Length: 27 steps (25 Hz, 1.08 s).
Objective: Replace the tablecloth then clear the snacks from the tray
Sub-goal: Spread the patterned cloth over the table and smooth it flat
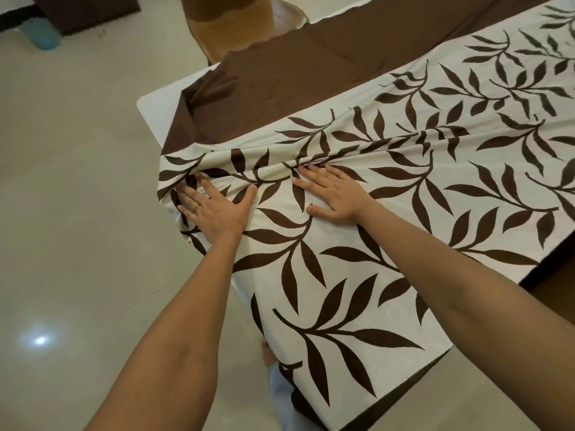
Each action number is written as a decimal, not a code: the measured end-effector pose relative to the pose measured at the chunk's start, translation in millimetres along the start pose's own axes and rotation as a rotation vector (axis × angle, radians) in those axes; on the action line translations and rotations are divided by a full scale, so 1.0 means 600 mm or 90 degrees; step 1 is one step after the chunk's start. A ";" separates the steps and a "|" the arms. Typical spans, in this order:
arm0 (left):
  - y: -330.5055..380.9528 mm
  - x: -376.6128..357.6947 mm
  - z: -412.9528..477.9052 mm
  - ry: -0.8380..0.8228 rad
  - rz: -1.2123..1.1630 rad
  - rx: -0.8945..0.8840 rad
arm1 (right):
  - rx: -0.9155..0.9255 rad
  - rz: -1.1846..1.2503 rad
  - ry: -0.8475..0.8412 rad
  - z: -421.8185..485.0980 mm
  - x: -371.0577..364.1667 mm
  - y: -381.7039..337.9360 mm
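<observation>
While left hand (214, 209) and right hand (333, 194) press tablecloth (373, 244), table (155, 101) mostly hidden beneath.

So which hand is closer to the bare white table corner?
Left. The left hand presses the tablecloth near the table corner; the right hand presses farther away.

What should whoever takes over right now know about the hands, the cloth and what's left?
Left hand: flat, pressing the leaf-print tablecloth near the table's end.
Right hand: flat on the cloth beside a bunched ridge.
Done: cloth spread over the table; one white table corner shows bare.
Left: smooth the ridge, square the cloth, then clear the snacks; tray and snacks not in view.
</observation>
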<state>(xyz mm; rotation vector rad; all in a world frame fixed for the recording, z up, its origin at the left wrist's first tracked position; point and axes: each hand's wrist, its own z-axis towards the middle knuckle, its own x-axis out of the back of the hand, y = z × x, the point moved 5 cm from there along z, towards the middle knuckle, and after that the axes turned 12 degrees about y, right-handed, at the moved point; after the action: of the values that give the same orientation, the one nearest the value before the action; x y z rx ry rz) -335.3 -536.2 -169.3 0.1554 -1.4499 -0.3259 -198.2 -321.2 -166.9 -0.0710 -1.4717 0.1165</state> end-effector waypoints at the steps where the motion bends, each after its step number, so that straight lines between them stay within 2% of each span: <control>1: 0.002 0.002 0.000 -0.012 -0.003 -0.003 | -0.009 0.000 0.000 -0.003 0.001 -0.001; 4: 0.004 0.005 -0.002 -0.023 -0.005 -0.008 | -0.051 -0.041 0.027 -0.009 0.014 -0.013; 6: 0.005 0.013 -0.008 -0.010 -0.025 -0.036 | -0.124 -0.072 0.094 -0.025 0.032 -0.038; 9: 0.031 0.028 -0.025 0.028 -0.084 -0.207 | -0.392 -0.005 0.232 -0.095 0.046 -0.090; 12: 0.075 0.019 -0.072 -0.043 -0.104 -0.444 | -0.610 0.012 0.193 -0.160 0.014 -0.143; 14: 0.088 0.003 -0.088 -0.106 -0.082 -0.527 | -0.656 0.002 0.166 -0.165 -0.006 -0.156; 20: 0.088 -0.023 -0.009 -0.148 -0.047 -0.562 | -0.693 -0.006 0.171 -0.100 -0.019 -0.156; 24: 0.087 -0.022 0.044 -0.178 -0.058 -0.591 | -0.727 0.049 0.246 -0.057 0.000 -0.182; 25: 0.086 -0.016 0.045 -0.163 -0.066 -0.633 | -0.775 0.040 0.278 -0.068 0.002 -0.199; 27: 0.085 -0.002 0.028 -0.144 -0.076 -0.802 | -0.903 -0.011 0.316 -0.104 0.000 -0.243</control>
<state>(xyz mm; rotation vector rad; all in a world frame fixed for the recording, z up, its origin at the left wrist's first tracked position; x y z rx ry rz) -345.7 -486.1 -153.4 -0.8362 -1.2164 -1.3112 -131.2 -464.6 -155.5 -1.1410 -0.8072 -0.9156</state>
